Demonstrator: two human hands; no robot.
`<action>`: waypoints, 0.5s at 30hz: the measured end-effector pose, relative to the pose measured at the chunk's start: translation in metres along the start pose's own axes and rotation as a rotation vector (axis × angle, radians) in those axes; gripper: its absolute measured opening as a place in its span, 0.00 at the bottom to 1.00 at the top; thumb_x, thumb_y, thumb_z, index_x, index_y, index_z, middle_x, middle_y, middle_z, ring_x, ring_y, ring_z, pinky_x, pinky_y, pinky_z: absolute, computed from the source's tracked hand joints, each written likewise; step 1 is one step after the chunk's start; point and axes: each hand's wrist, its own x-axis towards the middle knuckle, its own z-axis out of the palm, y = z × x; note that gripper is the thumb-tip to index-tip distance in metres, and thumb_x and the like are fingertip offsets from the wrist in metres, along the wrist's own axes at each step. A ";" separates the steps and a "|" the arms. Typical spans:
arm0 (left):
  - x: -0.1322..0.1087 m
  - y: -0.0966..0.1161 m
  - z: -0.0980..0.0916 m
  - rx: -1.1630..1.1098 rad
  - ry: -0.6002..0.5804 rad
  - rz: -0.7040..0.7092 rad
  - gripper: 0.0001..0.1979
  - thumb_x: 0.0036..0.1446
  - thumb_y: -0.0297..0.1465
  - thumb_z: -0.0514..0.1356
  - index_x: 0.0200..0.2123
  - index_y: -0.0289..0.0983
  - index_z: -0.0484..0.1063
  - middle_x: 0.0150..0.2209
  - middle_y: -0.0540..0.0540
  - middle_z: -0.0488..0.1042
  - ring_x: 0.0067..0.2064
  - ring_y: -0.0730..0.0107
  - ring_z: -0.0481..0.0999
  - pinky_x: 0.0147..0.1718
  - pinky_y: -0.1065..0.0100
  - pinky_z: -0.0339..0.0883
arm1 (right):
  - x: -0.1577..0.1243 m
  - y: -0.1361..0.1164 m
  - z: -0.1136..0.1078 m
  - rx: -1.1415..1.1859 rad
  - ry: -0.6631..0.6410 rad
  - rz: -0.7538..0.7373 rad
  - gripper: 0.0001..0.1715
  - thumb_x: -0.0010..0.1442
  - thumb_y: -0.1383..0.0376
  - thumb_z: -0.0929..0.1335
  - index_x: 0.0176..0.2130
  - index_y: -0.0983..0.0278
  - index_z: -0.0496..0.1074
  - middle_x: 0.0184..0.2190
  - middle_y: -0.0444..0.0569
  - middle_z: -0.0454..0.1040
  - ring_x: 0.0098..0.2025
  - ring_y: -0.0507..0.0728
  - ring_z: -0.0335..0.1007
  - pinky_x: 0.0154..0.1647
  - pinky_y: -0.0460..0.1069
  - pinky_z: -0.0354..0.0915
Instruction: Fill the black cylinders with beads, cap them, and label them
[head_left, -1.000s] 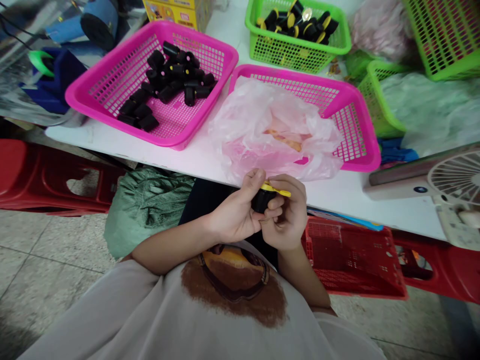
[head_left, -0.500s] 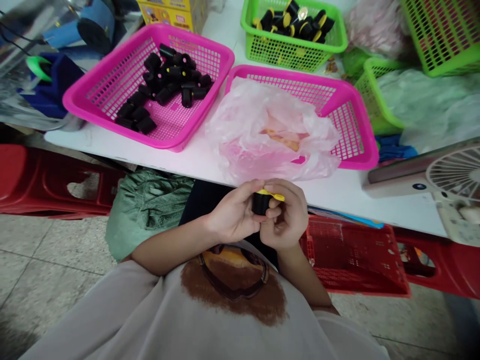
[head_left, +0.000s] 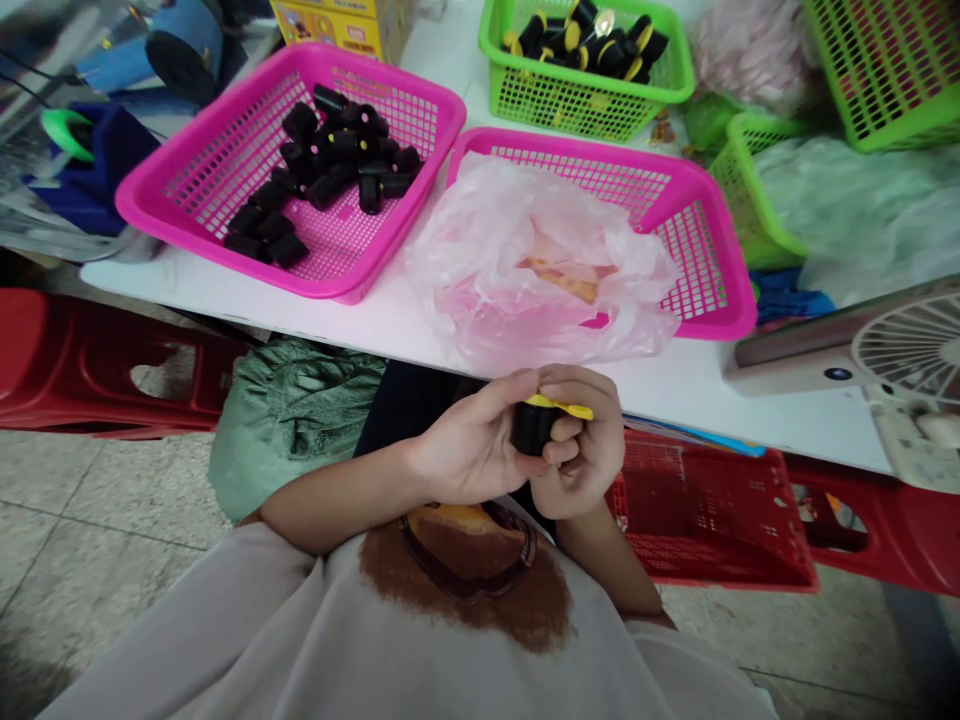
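Note:
Between my two hands, just off the table's front edge, is a small black cylinder with a yellow piece (head_left: 531,426) on its top; a yellow tab sticks out to the right. My left hand (head_left: 469,440) is closed around its left side, thumb near the top. My right hand (head_left: 581,440) grips the right side with bent fingers, partly hiding it. Beyond my hands, a crumpled pinkish plastic bag (head_left: 480,250) with yellow-orange pieces inside lies over a pink basket (head_left: 724,270). More black cylinders (head_left: 345,145) lie in another pink basket (head_left: 330,265) at the left.
A green basket (head_left: 585,112) at the back holds black and yellow pieces. On the right stand a small fan (head_left: 795,355) and a green basket with a plastic bag (head_left: 847,190). Below the table are a red crate (head_left: 712,520), red stools (head_left: 90,370) and a green sack (head_left: 289,430).
Both hands have moved slightly down and to the right, toward my body, with the black cylinder still between them. The baskets and bag look unchanged.

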 end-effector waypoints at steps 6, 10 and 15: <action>-0.003 -0.008 0.000 0.013 0.055 0.064 0.08 0.66 0.31 0.69 0.35 0.33 0.77 0.31 0.45 0.78 0.31 0.70 0.79 0.32 0.73 0.77 | -0.005 -0.005 0.010 -0.014 0.082 -0.026 0.20 0.75 0.52 0.67 0.57 0.60 0.75 0.49 0.54 0.78 0.49 0.62 0.81 0.46 0.57 0.80; 0.000 -0.008 -0.001 0.032 0.094 0.083 0.10 0.70 0.32 0.65 0.35 0.33 0.76 0.31 0.46 0.77 0.31 0.71 0.78 0.30 0.74 0.76 | -0.006 -0.001 0.008 -0.046 0.074 -0.021 0.22 0.74 0.47 0.67 0.56 0.59 0.75 0.48 0.54 0.78 0.48 0.63 0.81 0.45 0.59 0.80; 0.001 -0.001 0.000 0.051 0.056 0.014 0.18 0.76 0.38 0.61 0.35 0.32 0.77 0.31 0.45 0.76 0.31 0.72 0.78 0.30 0.75 0.75 | -0.005 0.000 -0.005 -0.069 -0.057 0.019 0.30 0.71 0.46 0.71 0.64 0.58 0.72 0.52 0.55 0.76 0.53 0.65 0.78 0.51 0.61 0.79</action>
